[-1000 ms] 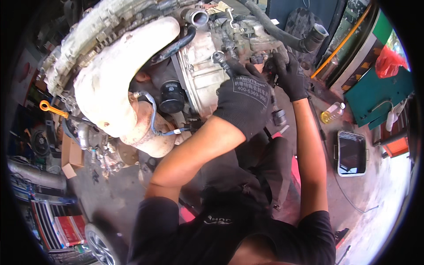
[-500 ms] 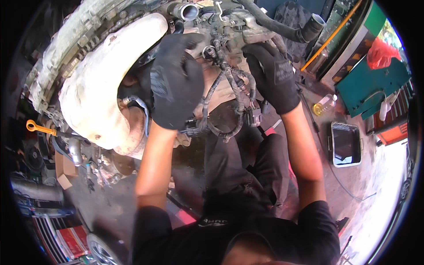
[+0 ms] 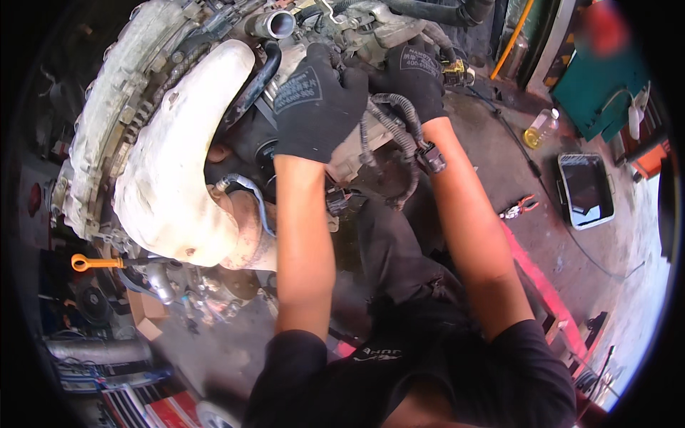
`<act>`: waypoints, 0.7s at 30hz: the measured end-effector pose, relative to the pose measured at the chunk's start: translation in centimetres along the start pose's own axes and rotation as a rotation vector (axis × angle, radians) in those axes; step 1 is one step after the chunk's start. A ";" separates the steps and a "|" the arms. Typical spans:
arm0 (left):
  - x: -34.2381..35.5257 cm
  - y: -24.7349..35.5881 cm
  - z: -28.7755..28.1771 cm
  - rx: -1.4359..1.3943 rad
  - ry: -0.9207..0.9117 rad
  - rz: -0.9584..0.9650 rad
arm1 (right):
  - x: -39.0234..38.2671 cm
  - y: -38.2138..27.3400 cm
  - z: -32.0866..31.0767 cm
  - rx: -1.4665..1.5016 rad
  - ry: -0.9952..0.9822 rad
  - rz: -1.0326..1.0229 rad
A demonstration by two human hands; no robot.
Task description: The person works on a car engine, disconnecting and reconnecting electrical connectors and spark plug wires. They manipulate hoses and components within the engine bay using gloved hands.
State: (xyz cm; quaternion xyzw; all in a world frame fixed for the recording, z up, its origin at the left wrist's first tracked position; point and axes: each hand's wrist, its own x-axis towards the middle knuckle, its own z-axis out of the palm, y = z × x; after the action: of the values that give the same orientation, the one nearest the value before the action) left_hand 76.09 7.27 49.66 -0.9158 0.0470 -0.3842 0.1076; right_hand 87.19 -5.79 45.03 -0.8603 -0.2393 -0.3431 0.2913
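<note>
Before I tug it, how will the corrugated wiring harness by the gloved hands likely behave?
The wiring harness will probably flex rather than stay rigid, since its ribbed strands curve in loops. Its dark connector may knock the right forearm, which it overlaps in this view.

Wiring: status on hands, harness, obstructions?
Left hand, right hand at engine; grips hidden. Wiring looped between forearms. Plug overlaps right forearm in view.
</note>
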 end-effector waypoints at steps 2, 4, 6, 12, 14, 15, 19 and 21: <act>0.7 1.6 -1.1 -0.297 -0.081 -0.386 | 0.4 -0.6 -0.6 0.015 -0.099 0.061; -0.1 -0.2 0.6 0.106 0.148 -0.010 | 0.6 -0.9 -0.8 -0.003 -0.170 0.086; -0.1 -0.4 1.5 0.267 0.290 0.168 | 1.2 -0.5 0.1 0.057 -0.175 0.132; 0.8 0.5 0.8 -0.276 0.201 -0.245 | 0.6 -0.9 1.3 0.153 -0.054 0.109; 0.7 0.4 0.9 -0.269 0.200 -0.261 | -0.2 -1.1 1.7 0.181 0.024 0.043; 0.6 0.2 1.0 -0.280 0.161 -0.260 | -0.6 -1.2 1.8 0.190 0.055 0.009; 0.7 -1.1 1.4 -0.293 0.058 -0.241 | -0.3 -1.1 1.9 0.224 0.132 -0.125; 0.8 -2.3 1.9 -0.262 0.060 -0.223 | 0.9 -1.0 2.6 0.238 0.143 -0.187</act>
State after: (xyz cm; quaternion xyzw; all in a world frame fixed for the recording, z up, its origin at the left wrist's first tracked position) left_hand 78.06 9.65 49.42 -0.9097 -0.0019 -0.4113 -0.0573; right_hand 88.39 -3.19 44.49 -0.7673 -0.3358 -0.3981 0.3742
